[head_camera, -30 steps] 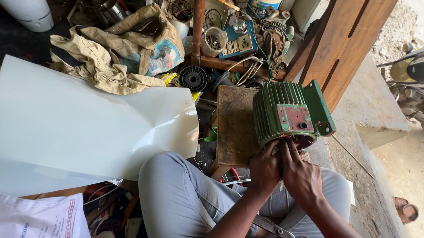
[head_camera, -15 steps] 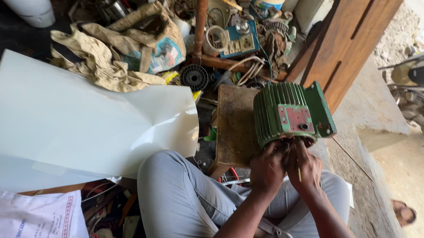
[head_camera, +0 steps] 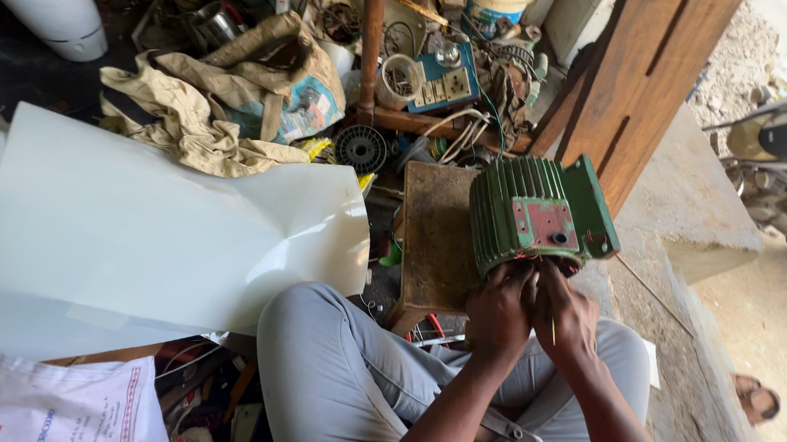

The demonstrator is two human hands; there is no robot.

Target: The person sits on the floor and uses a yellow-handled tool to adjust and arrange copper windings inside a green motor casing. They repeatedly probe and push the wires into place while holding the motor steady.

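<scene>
The green ribbed motor housing (head_camera: 530, 213) sits right of the frame's centre, resting on the right edge of a worn brown board (head_camera: 435, 235) that serves as a small bench. Room around it is tight. A slanted wooden beam (head_camera: 645, 60) crowds its upper right, a concrete ledge (head_camera: 692, 200) lies to the right, and a heap of parts, coils and a blue switch plate (head_camera: 440, 81) presses in from above. A big white sheet (head_camera: 145, 234) fills the left side, its corner ending just short of the board. The only open side is below, towards the person's grey-trousered knees (head_camera: 331, 382).

Both hands meet at the housing's lower end. The left hand (head_camera: 497, 320) has its fingers curled and pressed together against the rim. The right hand (head_camera: 564, 315) lies touching it, fingers bunched, with a thin pale wire (head_camera: 554, 332) showing at them; whether it is pinched I cannot tell.
</scene>
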